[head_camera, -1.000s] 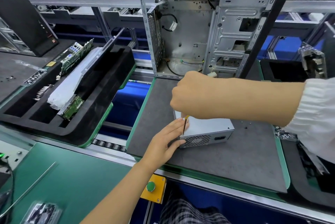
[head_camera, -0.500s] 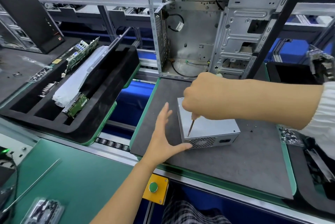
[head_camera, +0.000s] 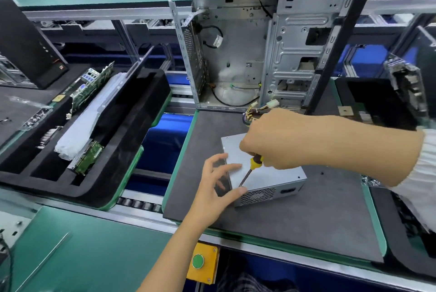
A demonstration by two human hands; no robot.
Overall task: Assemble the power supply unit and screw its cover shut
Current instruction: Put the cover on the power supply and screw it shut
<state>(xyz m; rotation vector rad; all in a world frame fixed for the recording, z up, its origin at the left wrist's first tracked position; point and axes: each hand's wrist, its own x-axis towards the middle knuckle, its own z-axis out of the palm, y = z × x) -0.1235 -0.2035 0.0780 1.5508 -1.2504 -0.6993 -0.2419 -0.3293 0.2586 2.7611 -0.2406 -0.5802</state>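
A silver power supply unit [head_camera: 266, 173] with a mesh front is lain on a grey mat [head_camera: 306, 216], before an open PC chassis [head_camera: 259, 55]. A yellow-handled screwdriver [head_camera: 251, 166] is gripped by the right hand [head_camera: 271, 143]; the tip is hidden behind the left hand [head_camera: 217, 187], whose spread fingers are blurred, thumb pressed at the corner. Since earlier frames, the handle has been exposed and wires uncovered.

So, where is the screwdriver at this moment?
In the head view, right of centre: the right hand grips the screwdriver, its tip at the power supply unit's near left corner, beside the left hand.
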